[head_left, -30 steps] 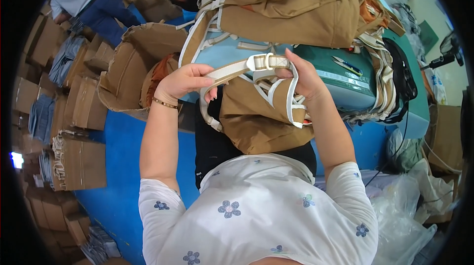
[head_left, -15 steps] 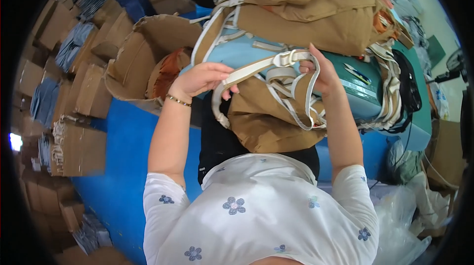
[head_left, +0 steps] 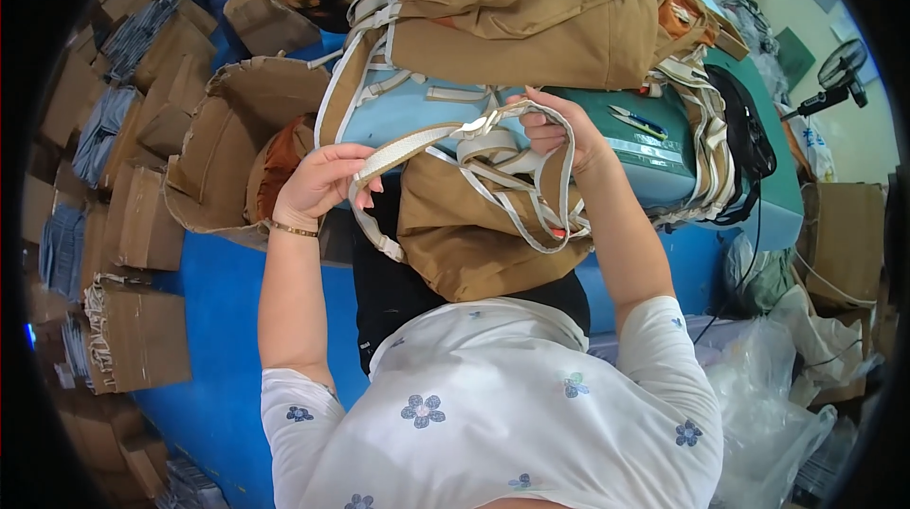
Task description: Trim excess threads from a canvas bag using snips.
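Observation:
A tan and white webbing strap point(head_left: 409, 151) is stretched between my hands, with a white buckle point(head_left: 477, 124) near its right part. My left hand point(head_left: 325, 181) pinches the strap's left bend, and a loose end hangs below it. Closed round the strap's other side is my right hand point(head_left: 559, 133), from which a loop drops. Beneath lies a brown fabric bag point(head_left: 474, 239), partly on my lap and against the table edge, with more white-edged straps bunched on it. Some of my right fingers are hidden behind the strap.
A heap of brown fabric pieces point(head_left: 531, 40) covers the far part of the table point(head_left: 607, 144). Thread snips point(head_left: 640, 122) lie right of my right hand. An open cardboard box point(head_left: 204, 168) stands at the left. A fan point(head_left: 839, 73) and plastic bags point(head_left: 758, 395) are at the right.
The whole view has shifted, so the table and straps appear further left. Both hands keep hold of the strap, and the buckle has tilted.

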Motion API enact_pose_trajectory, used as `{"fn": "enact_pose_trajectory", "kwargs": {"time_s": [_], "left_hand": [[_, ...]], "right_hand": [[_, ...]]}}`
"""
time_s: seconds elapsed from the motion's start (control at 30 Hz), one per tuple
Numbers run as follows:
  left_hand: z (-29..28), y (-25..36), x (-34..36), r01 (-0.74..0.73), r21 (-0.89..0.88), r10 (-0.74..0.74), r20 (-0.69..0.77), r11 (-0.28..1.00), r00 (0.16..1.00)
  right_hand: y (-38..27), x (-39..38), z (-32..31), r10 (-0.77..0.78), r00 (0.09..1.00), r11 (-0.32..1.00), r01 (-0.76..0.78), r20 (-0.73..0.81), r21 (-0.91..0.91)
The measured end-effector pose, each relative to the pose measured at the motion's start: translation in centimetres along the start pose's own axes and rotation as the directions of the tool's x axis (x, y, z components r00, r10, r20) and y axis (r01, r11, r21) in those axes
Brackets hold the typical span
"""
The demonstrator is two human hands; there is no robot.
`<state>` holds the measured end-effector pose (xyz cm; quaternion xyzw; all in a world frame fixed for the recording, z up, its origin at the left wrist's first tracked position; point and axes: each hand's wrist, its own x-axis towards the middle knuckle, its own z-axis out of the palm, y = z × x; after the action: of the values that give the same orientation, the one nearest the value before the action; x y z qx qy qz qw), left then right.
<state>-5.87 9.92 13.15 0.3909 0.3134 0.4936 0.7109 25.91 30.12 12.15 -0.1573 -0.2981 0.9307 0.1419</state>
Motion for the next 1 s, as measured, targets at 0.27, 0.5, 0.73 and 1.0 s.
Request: {"fn": "enact_pose_trajectory", "kwargs": {"time_s": [0.27, 0.5, 0.73, 1.0], "left_hand": [[-0.3, -0.3, -0.1, -0.008, 0.017, 0.009, -0.087, 1.000, 0.996], [3.1, 1.4, 0.1, 0.048, 0.416, -0.010, -0.093, 0.908, 0.996], [5.7, 1.0, 0.0, -0.042, 0.796, 0.479, -0.321, 0.603, 0.817], [6.8, 0.1, -1.8, 0.275, 0.919, 0.893, 0.147, -0.282, 0.426]], "right_hand": [[0.1, -0.1, -0.5, -0.097, 0.994, 0.986, 0.102, 0.044, -0.132], [-2.0, -2.4, 5.8, -0.336, 0.941, 0.707, 0.270, 0.025, -0.653], [-2.0, -3.1, 9.5, -0.590, 0.779, -0.066, 0.216, 0.213, -0.974], [-1.3, -1.4, 12.8, -0.552, 0.385, -0.818, -0.076, 0.740, -0.571]]}}
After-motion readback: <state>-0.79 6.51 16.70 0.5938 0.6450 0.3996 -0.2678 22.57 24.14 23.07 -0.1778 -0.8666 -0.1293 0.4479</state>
